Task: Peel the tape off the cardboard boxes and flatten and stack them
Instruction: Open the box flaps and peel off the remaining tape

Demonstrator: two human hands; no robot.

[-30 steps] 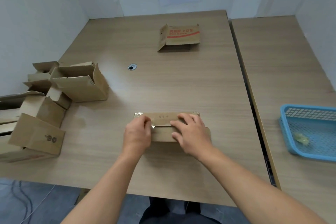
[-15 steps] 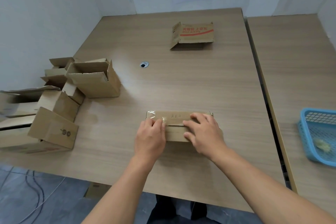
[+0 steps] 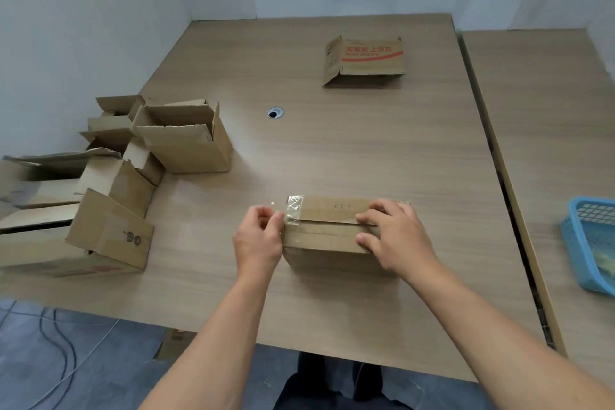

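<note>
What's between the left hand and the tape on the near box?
Nothing visible. The left hand pinches the lifted end of the tape at the left edge of the box; the right hand rests on its right end.

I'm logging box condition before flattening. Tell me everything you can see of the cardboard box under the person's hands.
The cardboard box is a small, plain brown carton, closed, lying flat on the wooden table near its front edge. Its top flaps meet in a left-to-right seam; faint handwriting marks the far flap. Clear, wrinkled tape crosses its left end, partly lifted. The left hand pinches the tape's loose end; the right hand presses on the box's right part.
</note>
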